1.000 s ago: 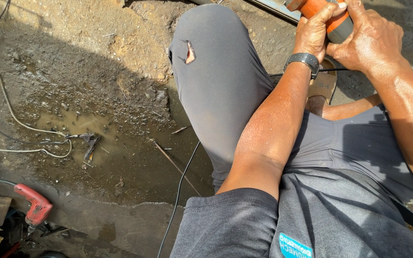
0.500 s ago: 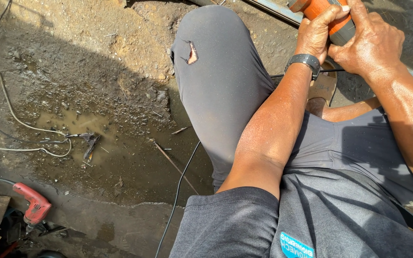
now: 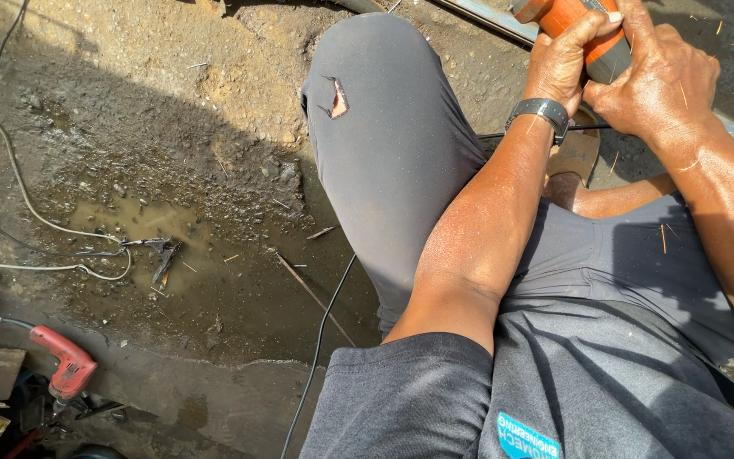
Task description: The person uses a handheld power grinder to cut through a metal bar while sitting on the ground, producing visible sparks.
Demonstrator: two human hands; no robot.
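Both hands grip an orange power tool at the top right edge of the head view. My left hand, with a dark wristwatch on its wrist, wraps the tool's body from the left. My right hand clasps it from the right. Thin orange sparks streak across the ground and my grey trousers near the tool. A metal bar lies on the ground beside the tool. My left knee, in torn grey trousers, is raised left of the hands.
Muddy ground with a puddle spreads to the left. A white cable and a black cable cross it. A red drill lies at the lower left beside dark metal parts. A sandalled foot rests under my arms.
The view has tilted slightly, so the hands and tool sit a little lower in the picture. Sparks now fly around the tool. The grip of both hands is unchanged.
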